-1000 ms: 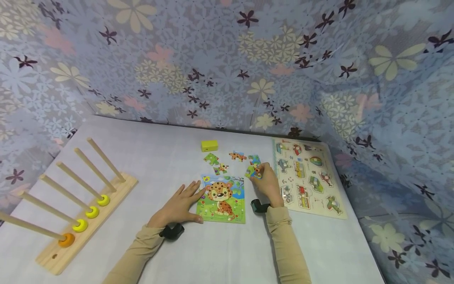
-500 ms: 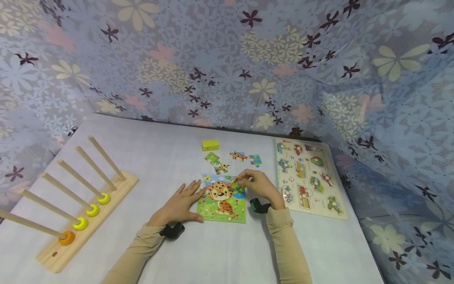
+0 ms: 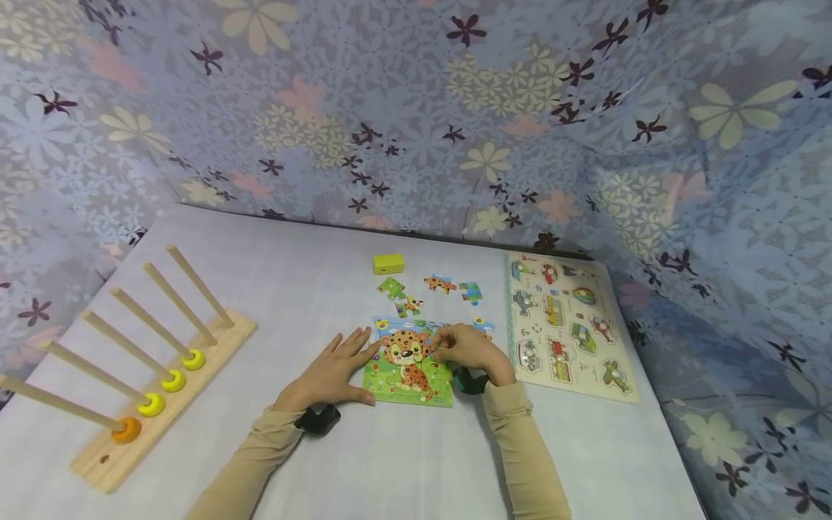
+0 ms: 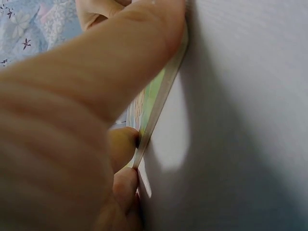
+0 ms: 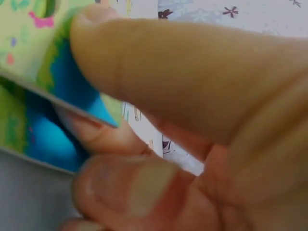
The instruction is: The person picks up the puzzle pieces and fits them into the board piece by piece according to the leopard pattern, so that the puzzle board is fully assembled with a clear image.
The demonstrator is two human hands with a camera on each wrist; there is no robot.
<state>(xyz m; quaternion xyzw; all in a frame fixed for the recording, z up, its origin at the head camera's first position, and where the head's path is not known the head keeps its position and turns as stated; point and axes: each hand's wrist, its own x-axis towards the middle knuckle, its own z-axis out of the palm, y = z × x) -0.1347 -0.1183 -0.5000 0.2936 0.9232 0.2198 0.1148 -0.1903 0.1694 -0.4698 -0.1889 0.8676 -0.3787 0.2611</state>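
A square jigsaw puzzle [image 3: 406, 396] with a spotted leopard cub lies on the table. My left hand [image 3: 331, 372] spreads its fingers at the puzzle's left edge; in the left wrist view, thumb and fingertips touch the thin side of the board [image 4: 156, 103]. My right hand [image 3: 464, 348] reaches over the puzzle's right part and covers some of it. Close up in the right wrist view, the thumb [image 5: 144, 57] and a finger below it pinch a green and blue puzzle piece [image 5: 29, 53], held just over the board's printed surface.
Loose pieces lie beyond the puzzle: a green piece [image 3: 391, 289], a spotted piece [image 3: 440, 284] and a blue-green piece [image 3: 471, 291], among others. A yellow block [image 3: 388, 264] stands behind them. Left is a wooden peg rack [image 3: 165, 404]; right, a picture board [image 3: 565, 325].
My right hand has carried the puzzle piece from beyond the board's right side down over its right part. Another blue piece now shows behind that hand. The left hand has stayed in place.
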